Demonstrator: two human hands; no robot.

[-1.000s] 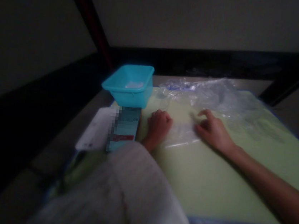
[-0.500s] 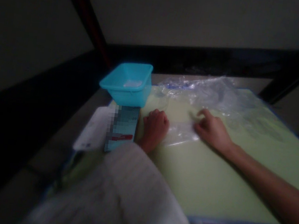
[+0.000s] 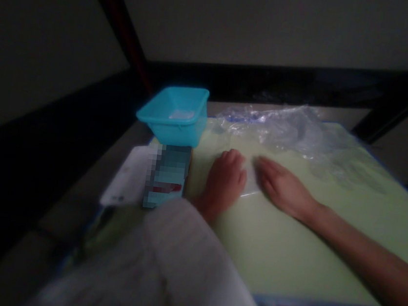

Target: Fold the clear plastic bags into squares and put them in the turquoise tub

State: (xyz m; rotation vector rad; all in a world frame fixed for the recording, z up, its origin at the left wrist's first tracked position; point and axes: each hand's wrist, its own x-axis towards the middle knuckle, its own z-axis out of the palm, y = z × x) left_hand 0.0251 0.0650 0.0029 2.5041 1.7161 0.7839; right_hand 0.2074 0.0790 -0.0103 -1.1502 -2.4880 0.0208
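Through the head camera I follow two bare hands working over a yellow-green tabletop (image 3: 309, 263) with blue edges. A small, thin piece of clear plastic film (image 3: 251, 182) lies flat on it, between the two hands, and its near edge shows as a bright line. My left hand (image 3: 225, 182) is at the left side of this film and covers a part of it; its fingers are curled downward, and I cannot tell whether they pinch the film. My right hand (image 3: 284, 185) is at the other side, with the fingers stretched forward and close together, somewhat blurred. They are at the film's right side, but whether they have hold of it, I cannot tell.

Farther back, a crumpled heap of clear plastic sheeting (image 3: 295, 129) spreads over the tabletop. To the left stands a turquoise rectangular plastic basin (image 3: 180, 133), with something whitish inside. Just before it lies a phone with a pale blue screen (image 3: 170, 176), beside a flat white object (image 3: 129, 179). Pale grey cloth (image 3: 191, 264) fills the foreground and hides my left forearm.
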